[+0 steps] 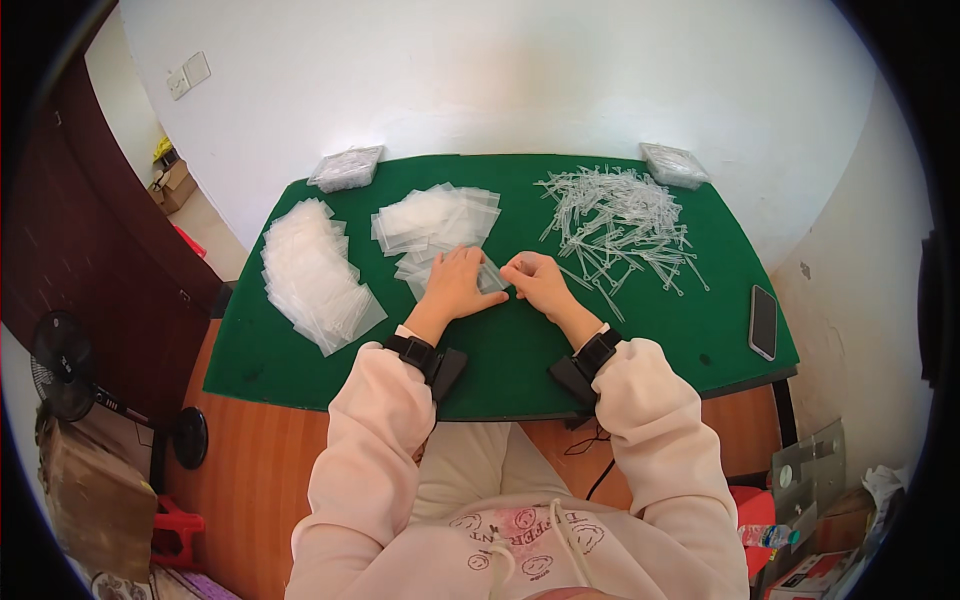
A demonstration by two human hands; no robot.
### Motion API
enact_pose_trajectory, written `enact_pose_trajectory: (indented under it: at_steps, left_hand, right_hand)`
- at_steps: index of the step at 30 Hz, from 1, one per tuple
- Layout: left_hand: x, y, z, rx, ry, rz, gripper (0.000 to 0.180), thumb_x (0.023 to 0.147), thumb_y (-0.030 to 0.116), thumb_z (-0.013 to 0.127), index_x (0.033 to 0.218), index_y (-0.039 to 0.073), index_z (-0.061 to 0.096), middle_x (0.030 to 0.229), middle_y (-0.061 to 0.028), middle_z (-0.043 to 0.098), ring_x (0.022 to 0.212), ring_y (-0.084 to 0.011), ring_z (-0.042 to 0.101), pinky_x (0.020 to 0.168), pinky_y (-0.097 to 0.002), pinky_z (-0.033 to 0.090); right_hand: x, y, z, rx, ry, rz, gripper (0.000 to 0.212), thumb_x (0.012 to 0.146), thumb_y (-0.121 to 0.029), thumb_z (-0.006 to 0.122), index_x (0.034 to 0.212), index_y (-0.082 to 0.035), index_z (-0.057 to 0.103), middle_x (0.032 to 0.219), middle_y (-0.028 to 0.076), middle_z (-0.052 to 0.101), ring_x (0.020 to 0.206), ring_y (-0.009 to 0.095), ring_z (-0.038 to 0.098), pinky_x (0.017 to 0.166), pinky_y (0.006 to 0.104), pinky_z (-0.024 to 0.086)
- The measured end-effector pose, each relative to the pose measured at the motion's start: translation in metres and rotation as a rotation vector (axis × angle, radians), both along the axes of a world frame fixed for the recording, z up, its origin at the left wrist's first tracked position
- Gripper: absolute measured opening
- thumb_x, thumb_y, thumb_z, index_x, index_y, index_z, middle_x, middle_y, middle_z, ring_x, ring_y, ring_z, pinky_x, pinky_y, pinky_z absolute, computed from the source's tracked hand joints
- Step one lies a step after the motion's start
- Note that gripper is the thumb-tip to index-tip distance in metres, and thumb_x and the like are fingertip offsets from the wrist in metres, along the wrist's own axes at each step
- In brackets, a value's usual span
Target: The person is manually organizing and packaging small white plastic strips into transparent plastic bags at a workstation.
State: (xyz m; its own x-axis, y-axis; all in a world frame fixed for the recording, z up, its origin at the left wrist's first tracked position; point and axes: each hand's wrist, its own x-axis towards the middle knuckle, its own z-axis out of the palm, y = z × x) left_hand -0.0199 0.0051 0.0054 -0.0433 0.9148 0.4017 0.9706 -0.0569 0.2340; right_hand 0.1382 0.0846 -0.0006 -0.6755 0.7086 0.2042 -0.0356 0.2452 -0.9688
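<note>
My left hand (458, 287) lies over a small heap of clear plastic bags, its fingers stretched out and its thumb apart. Between my hands shows a clear flat bag (491, 277). At that bag's right edge, the fingers of my right hand (540, 284) are pinched together; the exact grip is partly hidden. Just beyond my left hand lies a pile of clear bags (436, 215). To the right, a loose heap of thin clear plastic sticks with small ring ends (620, 215) spreads out, a few of them close to my right hand.
Overlapping filled-looking clear bags (312, 275) fan out at the left of the green table (640, 365). Clear packs stand at the back left (347, 168) and back right (675, 165). A phone (763, 322) lies near the right edge. A fan (68, 365) stands at far left.
</note>
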Motion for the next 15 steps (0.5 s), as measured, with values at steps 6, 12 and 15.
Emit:
enact_pose_trajectory:
  at_steps: [6,12,15]
  left_hand:
    - [0.001,0.002,0.005,-0.015,-0.078,-0.065,0.060,0.058,0.039,0.073,0.101,0.007,0.047,0.104,-0.0116,0.053,0.103,-0.0281,0.048,0.091,-0.0466,0.030]
    - [0.004,-0.004,0.016,0.312,-0.106,-0.123,0.056,0.059,0.032,0.071,0.102,0.005,0.047,0.103,-0.0126,0.052,0.100,-0.0314,0.048,0.088,-0.0405,0.035]
    - [0.003,-0.008,0.019,0.333,-0.126,-0.113,0.058,0.059,0.029,0.071,0.106,0.005,0.047,0.106,-0.0133,0.052,0.102,-0.0324,0.047,0.090,-0.0407,0.035]
  right_hand:
    - [0.000,-0.003,0.001,-0.033,0.099,-0.016,0.014,0.079,-0.016,0.064,0.077,-0.003,0.058,0.060,-0.002,0.052,0.050,0.004,0.045,0.045,0.0187,0.035]
    - [0.003,0.004,-0.003,0.069,0.006,-0.024,0.014,0.075,-0.014,0.066,0.073,-0.002,0.059,0.057,-0.002,0.052,0.049,0.005,0.047,0.045,0.0204,0.035]
    - [0.002,0.002,-0.002,0.040,0.005,-0.040,0.014,0.075,-0.014,0.066,0.073,-0.002,0.059,0.056,-0.002,0.052,0.048,0.005,0.046,0.044,0.0209,0.035]
